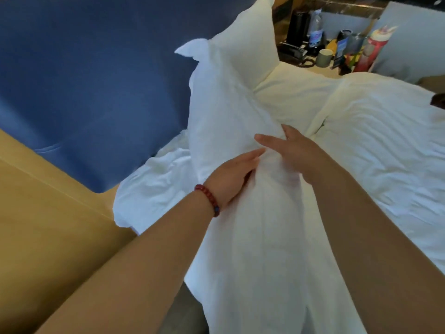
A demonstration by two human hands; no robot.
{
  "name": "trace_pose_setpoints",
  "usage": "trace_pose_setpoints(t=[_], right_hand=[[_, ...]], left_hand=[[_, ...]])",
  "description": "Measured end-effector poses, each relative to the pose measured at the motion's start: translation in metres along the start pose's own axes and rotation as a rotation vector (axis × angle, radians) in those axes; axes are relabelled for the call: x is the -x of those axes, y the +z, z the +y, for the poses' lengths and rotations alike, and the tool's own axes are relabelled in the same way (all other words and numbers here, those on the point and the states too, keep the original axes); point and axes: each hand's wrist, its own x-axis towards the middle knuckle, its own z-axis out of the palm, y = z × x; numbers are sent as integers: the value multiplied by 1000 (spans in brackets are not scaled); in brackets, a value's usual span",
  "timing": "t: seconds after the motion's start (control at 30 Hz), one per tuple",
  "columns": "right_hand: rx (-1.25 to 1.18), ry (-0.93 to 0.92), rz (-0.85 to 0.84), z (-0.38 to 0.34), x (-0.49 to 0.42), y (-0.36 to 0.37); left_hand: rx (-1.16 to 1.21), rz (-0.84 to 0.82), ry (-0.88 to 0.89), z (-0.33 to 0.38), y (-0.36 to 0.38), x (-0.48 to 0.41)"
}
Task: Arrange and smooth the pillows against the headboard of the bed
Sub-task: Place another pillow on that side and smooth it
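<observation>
Two flat hands press our near pillow (240, 131): the left hand (231, 179) and right hand (293, 150) lie spread on its soft, creased white cotton, gripping nothing. It leans by the blue padded headboard (96, 80). The bottle (315, 27) label is too blurred to read.
</observation>
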Motion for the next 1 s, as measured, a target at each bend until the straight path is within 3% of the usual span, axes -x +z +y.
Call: trace_pose_setpoints(t=[0.13,0.23,0.37,0.5,0.63,0.77,0.9,1.0], right_hand=[[68,126,-35,31,5,-44],[54,226,-22,62,-1,-65],[31,376,-41,96,-14,-90],[-5,539,-97,112,-31,-111],[-30,521,-86,121,-70,-101],[35,559,-7,142,-110,-82],[-79,605,34,163,-134,-73],[-27,543,95,176,-140,-70]], left_hand=[[-173,343,178,-14,46,-14],[-479,499,125,-37,45,-25],[-385,458,-247,-75,22,-39],[-256,440,-406,-97,5,-64],[-192,432,-552,-105,-5,-102],[-146,425,-592,-119,-27,-138],[101,439,-606,-133,-53,-163],[205,360,-568,-127,-58,-172]])
